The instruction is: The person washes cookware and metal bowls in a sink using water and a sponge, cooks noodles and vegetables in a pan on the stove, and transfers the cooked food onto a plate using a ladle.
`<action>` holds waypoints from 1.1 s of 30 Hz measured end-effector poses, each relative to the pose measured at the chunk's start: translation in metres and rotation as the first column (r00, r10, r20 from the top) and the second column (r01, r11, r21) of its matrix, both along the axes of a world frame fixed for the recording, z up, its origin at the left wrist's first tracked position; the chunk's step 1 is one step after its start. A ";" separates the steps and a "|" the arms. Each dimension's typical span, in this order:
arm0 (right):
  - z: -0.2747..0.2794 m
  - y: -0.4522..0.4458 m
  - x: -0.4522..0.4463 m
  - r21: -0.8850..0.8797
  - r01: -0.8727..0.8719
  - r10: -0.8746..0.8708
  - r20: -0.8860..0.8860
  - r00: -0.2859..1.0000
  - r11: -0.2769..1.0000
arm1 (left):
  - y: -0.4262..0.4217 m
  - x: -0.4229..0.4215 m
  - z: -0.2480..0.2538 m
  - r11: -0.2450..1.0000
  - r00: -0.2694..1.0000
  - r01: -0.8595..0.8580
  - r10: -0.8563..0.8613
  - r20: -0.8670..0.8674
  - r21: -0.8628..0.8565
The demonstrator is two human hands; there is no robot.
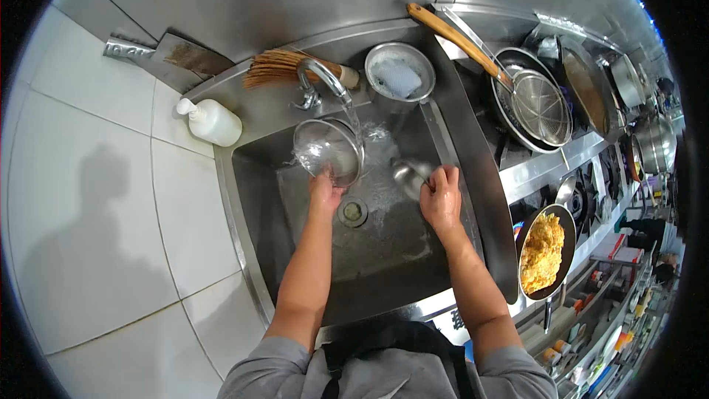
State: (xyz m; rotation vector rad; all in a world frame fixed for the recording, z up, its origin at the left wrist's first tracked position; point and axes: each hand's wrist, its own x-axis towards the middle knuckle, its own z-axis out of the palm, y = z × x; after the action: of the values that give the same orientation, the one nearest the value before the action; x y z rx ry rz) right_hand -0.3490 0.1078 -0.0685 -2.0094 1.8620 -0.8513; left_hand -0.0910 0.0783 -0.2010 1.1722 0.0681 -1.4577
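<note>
My left hand [325,192] grips the rim of a shiny metal bowl [314,140], tilted under the running faucet [325,77]. Water falls into the bowl's right side and splashes into the sink [391,251]. In my right hand [442,199], over the sink's right half, is a metal ladle [408,177]; its rounded head points left. The fist hides most of its handle. Below the bowl lies the round drain [353,212].
Behind the sink are a stick brush [281,68], a pot with suds and a cloth [400,77], a white pump bottle [214,123] and a cleaver [177,59]. At right, a strainer [541,107] rests on a wok beside a pan of yellow food [543,255].
</note>
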 end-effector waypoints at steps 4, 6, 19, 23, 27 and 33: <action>-0.017 -0.016 0.008 -0.012 0.082 -0.078 0.181 0.980 0.997 | 0.000 -0.005 0.052 0.985 0.986 -0.075 0.050 -0.158 -0.155; -0.031 -0.028 0.018 0.146 -0.064 -0.015 0.486 0.874 0.987 | 0.003 0.002 0.046 0.869 0.946 0.030 -0.184 -0.267 -0.493; -0.114 -0.058 0.054 0.704 -0.525 -0.561 0.705 0.434 0.478 | 0.005 0.021 0.108 0.815 0.526 0.560 -0.490 0.695 0.152; -0.108 -0.071 0.084 0.650 -0.497 -0.501 0.760 0.414 0.575 | -0.036 0.033 0.145 0.899 0.110 0.434 0.013 0.994 -0.060; -0.114 -0.088 0.106 0.682 -0.459 -0.565 0.730 0.385 0.569 | -0.095 0.054 0.140 0.949 -0.267 0.069 0.314 0.911 -0.307; -0.127 -0.079 0.093 0.681 -0.489 -0.638 0.715 0.286 0.545 | -0.088 0.043 0.136 0.845 0.253 0.473 0.142 0.957 -0.251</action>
State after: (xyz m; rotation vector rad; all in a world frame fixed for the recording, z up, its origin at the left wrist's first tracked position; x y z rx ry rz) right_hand -0.2563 0.0289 -0.1952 -0.3724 1.1107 -0.6616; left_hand -0.0482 -0.0097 -0.0646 1.4516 -1.3192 -0.5740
